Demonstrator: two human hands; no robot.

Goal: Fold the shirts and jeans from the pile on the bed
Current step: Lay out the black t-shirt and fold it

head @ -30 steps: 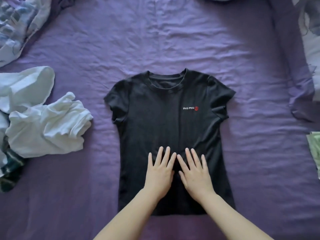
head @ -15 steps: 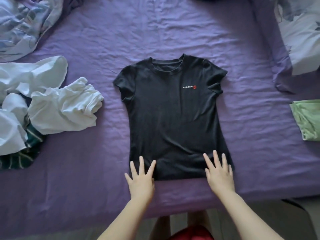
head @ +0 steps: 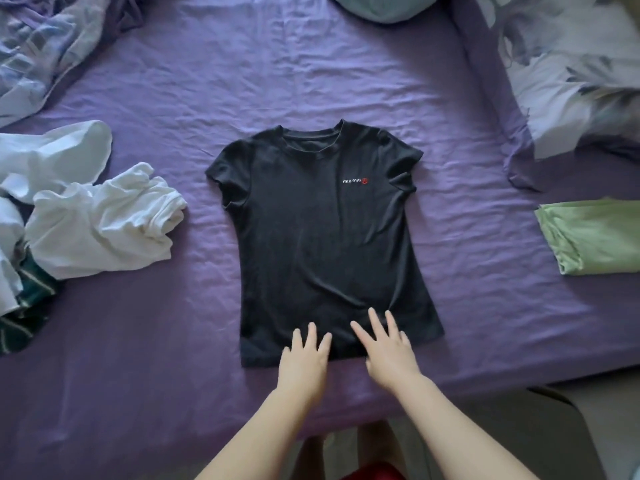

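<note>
Head view: a black T-shirt (head: 318, 237) lies spread flat, front up, in the middle of the frame on the purple bed sheet (head: 485, 306), neck toward the top, with a small white and red logo (head: 356, 181) on its chest. Both hands lie on its lower hem with fingers straight and spread wide, holding nothing: the left hand (head: 304, 362) at lower centre, the right hand (head: 389, 355) just beside it. A pile of crumpled white clothes (head: 97, 223) sits at the left edge, over a dark green striped garment (head: 24, 313). A folded light green garment (head: 595, 237) lies at the right edge. Floral bedding (head: 571, 71) fills the upper right corner.
</note>
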